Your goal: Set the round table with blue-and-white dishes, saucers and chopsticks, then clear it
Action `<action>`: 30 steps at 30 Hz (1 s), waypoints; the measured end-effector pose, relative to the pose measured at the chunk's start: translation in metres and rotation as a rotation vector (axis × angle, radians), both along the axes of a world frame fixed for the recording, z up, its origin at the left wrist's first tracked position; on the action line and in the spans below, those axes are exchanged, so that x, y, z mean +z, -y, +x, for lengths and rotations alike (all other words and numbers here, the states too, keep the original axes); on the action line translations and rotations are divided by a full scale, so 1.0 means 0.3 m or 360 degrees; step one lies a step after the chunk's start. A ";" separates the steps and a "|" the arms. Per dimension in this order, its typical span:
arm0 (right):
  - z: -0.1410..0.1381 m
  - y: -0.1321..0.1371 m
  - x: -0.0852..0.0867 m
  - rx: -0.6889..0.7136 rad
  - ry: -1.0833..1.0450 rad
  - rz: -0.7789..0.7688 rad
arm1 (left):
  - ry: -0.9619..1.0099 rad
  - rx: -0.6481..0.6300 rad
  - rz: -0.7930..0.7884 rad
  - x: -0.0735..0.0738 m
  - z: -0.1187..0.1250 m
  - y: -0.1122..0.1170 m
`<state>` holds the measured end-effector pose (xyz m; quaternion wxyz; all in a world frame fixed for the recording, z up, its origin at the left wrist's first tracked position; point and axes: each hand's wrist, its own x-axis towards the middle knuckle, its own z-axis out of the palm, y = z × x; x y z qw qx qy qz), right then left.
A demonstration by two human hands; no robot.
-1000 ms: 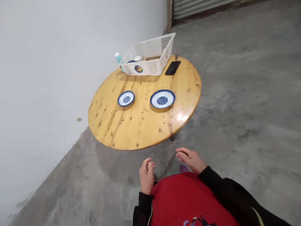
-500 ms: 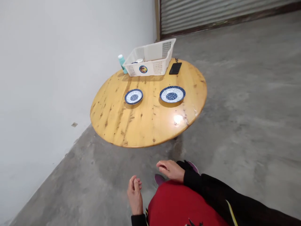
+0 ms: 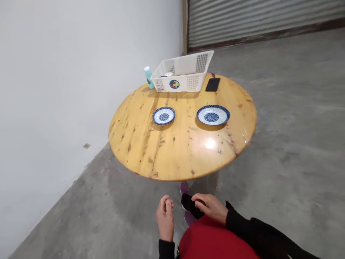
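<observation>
My left hand (image 3: 165, 217) hangs in the air short of the table's near edge, its fingers loosely curled with a gap to the thumb and nothing in it. To its right, my right hand (image 3: 211, 207) is held in front of my red top, half bent and also without anything in it. Both are apart from the round wooden table (image 3: 140, 154). On the tabletop lies a small blue-and-white plate (image 3: 164, 116), seemingly stacked on another. A larger plate (image 3: 211, 115) of the same pattern lies to the right.
A white plastic basket (image 3: 185, 82) stands at the table's far side with a few dishes partly hidden inside. Beside it are a turquoise bottle (image 3: 149, 77) and a flat black object (image 3: 212, 84), perhaps a phone. The white wall (image 3: 67, 90) runs along the left.
The table and everything on it appear larger and nearer, shifted right and slightly down. My feet have stepped forward. Both hands keep much the same pose.
</observation>
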<state>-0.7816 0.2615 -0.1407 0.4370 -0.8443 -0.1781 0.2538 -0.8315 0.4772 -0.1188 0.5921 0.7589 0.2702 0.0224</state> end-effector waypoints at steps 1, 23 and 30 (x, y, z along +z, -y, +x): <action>0.026 -0.020 -0.006 -0.0012 -0.0005 0.0034 | 0.0007 -0.0017 0.0033 0.007 0.027 -0.018; 0.672 -0.133 -0.029 -0.1070 -0.0315 0.0620 | -0.0033 -0.0320 0.0087 0.118 0.815 -0.220; 0.935 -0.063 -0.050 -0.1251 0.0032 0.0303 | -0.0013 -0.0521 0.0329 0.092 1.173 -0.277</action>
